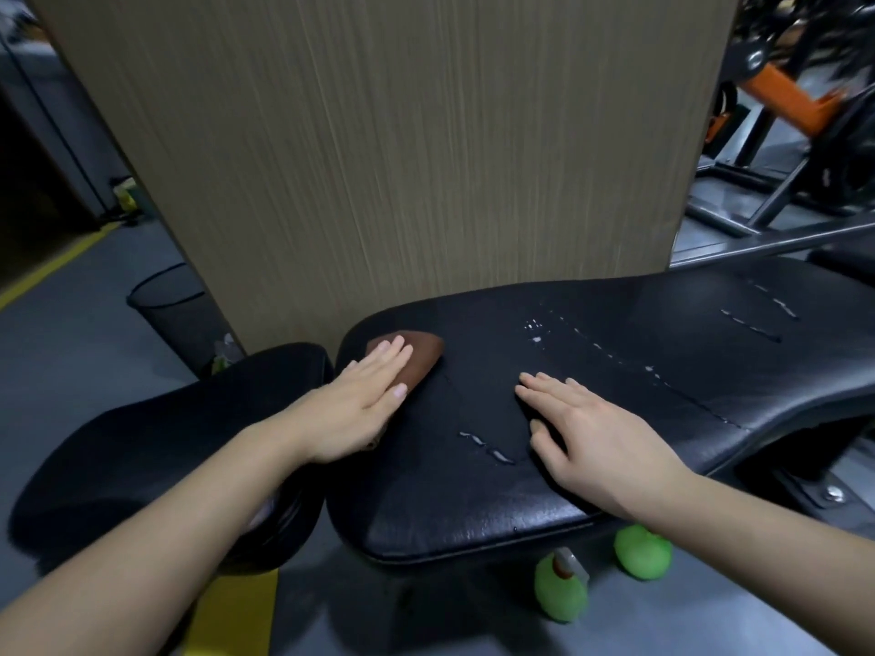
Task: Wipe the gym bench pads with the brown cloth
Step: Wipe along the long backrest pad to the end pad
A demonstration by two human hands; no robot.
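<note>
Item: brown cloth (416, 359), folded, lying at the far left corner of the long back pad (615, 371), pinned flat under the left hand (364, 400); its far end pokes out past the fingertips. Left hand: fully spread, palm down, pressing the cloth and not gripping it. Right hand (596, 433): likewise spread flat, holding nothing, resting bare on the pad to the right of the cloth and apart from it, apparently to steady the bench. Seat pad (156, 447): separate black cushion to the left, across a narrow gap; whether it has been wiped cannot be told. Residue: pale streaks of liquid (487, 449) between the two hands, more lines and droplets (611, 352) running off to the right along the pad. Two green spray bottles (561, 591) stand on the floor under the near edge. Handling note, by judgement: keep the palm pressure even so the cloth slides with the hand instead of bunching; sweep rightward through the streaks in overlapping passes; lift the right hand clear before the cloth reaches it; refold to a dry face once it is soaked; finish with the seat pad.
</note>
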